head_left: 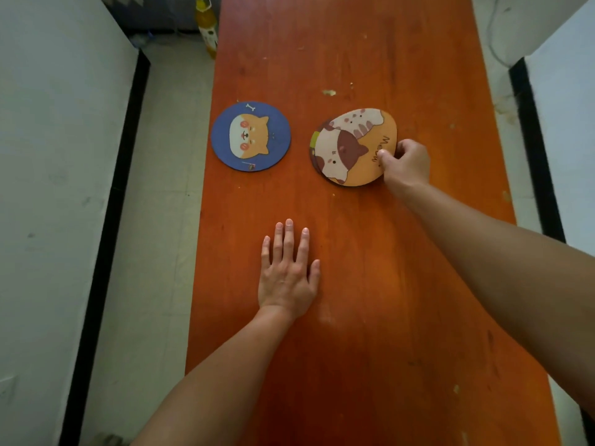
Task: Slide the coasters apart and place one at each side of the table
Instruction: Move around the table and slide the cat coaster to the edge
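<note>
A round blue coaster [251, 136] with a dog face lies flat near the left edge of the long orange wooden table [354, 284]. To its right an orange coaster [355, 146] with cats and the word "Meow" tops a small stack; the rim of another coaster [314, 140] peeks out at its left. My right hand [405, 164] pinches the orange coaster's right edge and tilts it up. Nearer to me, my left hand [288, 272] rests flat on the table with fingers spread, holding nothing.
The table is narrow and runs away from me, with chipped spots on its surface. White walls with black baseboards flank it on both sides over a pale tiled floor. A yellow bottle [206, 24] stands on the floor past the table's far left edge.
</note>
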